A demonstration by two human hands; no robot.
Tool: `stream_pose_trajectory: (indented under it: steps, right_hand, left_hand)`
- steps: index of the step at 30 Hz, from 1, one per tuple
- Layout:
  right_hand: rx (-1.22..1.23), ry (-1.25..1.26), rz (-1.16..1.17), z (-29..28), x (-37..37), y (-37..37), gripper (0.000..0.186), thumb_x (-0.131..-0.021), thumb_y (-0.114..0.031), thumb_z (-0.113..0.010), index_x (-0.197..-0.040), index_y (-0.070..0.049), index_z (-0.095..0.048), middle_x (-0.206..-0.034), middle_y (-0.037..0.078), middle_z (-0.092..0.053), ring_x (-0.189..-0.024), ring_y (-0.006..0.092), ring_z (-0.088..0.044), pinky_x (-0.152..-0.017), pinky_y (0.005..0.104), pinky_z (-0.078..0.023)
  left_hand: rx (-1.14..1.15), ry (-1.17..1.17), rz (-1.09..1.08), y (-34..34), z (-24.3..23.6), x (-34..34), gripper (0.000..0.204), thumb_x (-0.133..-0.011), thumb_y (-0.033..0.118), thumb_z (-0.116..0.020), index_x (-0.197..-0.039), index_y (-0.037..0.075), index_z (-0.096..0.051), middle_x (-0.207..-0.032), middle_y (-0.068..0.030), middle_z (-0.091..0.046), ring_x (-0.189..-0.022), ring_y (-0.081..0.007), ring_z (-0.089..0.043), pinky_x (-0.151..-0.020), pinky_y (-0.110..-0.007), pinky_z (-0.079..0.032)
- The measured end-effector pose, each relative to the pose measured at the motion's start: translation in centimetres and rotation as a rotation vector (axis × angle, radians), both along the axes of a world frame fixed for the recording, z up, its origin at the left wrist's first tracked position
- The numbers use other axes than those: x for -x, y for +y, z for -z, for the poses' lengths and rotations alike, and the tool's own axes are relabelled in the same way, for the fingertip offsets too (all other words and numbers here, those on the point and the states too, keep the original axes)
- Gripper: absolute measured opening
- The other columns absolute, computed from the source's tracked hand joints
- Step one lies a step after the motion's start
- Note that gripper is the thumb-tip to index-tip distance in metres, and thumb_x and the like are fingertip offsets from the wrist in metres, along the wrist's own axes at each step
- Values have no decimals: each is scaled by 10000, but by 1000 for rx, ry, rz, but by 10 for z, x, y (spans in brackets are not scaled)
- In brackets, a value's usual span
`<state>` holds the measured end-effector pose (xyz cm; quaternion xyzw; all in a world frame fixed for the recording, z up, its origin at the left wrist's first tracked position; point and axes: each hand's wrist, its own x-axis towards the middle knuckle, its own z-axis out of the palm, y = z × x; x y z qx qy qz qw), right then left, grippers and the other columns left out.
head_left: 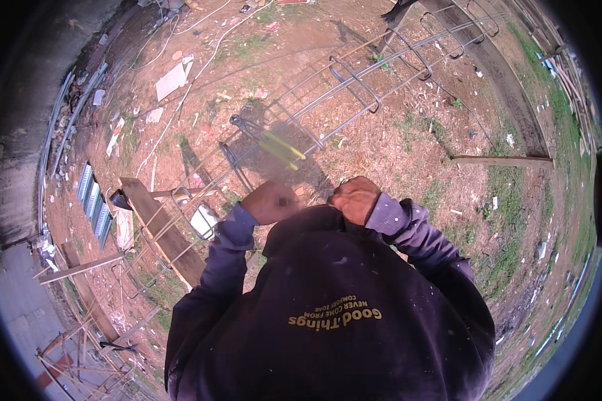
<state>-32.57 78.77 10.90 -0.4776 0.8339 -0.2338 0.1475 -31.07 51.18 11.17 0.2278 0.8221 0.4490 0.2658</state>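
Close in front of my dark hooded top, both hands are held near each other. My left hand (270, 202) is curled closed and a little blurred; whatever its fingers hold, if anything, is hidden. With its fingers bent into a pinch, my right hand (356, 200) is closed too, and I cannot make out anything in it. Just beyond my left hand, pincers with yellow handles (282, 148) and a dark metal head lie across a long steel rebar cage (344, 81). The cage has bent rectangular stirrups (229, 156) around its bars and runs diagonally from lower left to upper right.
A wooden plank (155, 224) supports the cage on the left, and a long dark beam (515, 100) lies at the right. Blue metal sheets (94, 204), pale board scraps (172, 82) and a white cable (192, 85) lie on the littered ground. A wall (30, 113) stands far left.
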Motion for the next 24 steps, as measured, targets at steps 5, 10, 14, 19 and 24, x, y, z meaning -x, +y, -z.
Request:
stream_pose_trajectory:
  steps: [5, 10, 14, 19, 24]
  right_hand:
    - [56, -71, 126, 2, 37, 36, 89, -822, -122, -617, -876, -58, -647, -680, 100, -608, -672, 269, -633, -615, 389, -494]
    - [289, -1326, 321, 4, 38, 40, 225, -1011, -185, -550, -1123, -28, -664, -667, 23, -594, -559, 97, -583, -532, 259, -465]
    - [329, -1514, 156, 17, 46, 57, 250, -1016, -200, -528, -1139, -24, -656, -697, 40, -610, -566, 107, -597, -543, 245, -495]
    - [196, -1353, 1, 61, 63, 76, 282, -1007, -238, -531, -1164, -35, -649, -739, 59, -640, -646, 127, -629, -575, 255, -506]
    - [388, -1288, 530, 133, 73, 108, 255, -970, -212, -555, -1061, -24, -702, -819, 55, -694, -693, 99, -630, -596, 275, -495]
  left_hand:
    - [-140, 391, -501, 68, 10, -4, 281, -971, 217, -601, -906, -41, -695, -834, -146, -675, -773, -229, -653, -726, -342, -498]
    - [-820, 21, -1142, 132, 21, -5, 325, -1031, 214, -502, -1042, -82, -636, -923, -171, -689, -901, -286, -682, -832, -400, -541]
    - [-1194, -424, -776, 134, 17, 6, 356, -1004, 274, -555, -938, -67, -632, -767, -91, -628, -685, -204, -629, -764, -361, -526]
    - [-488, -491, -446, 120, 15, 25, 288, -962, 210, -597, -862, -45, -687, -691, -65, -624, -641, -110, -567, -645, -303, -469]
    - [-262, 157, -489, 146, 44, 73, 287, -938, 172, -661, -1164, -5, -654, -969, -95, -684, -834, -161, -642, -741, -303, -531]
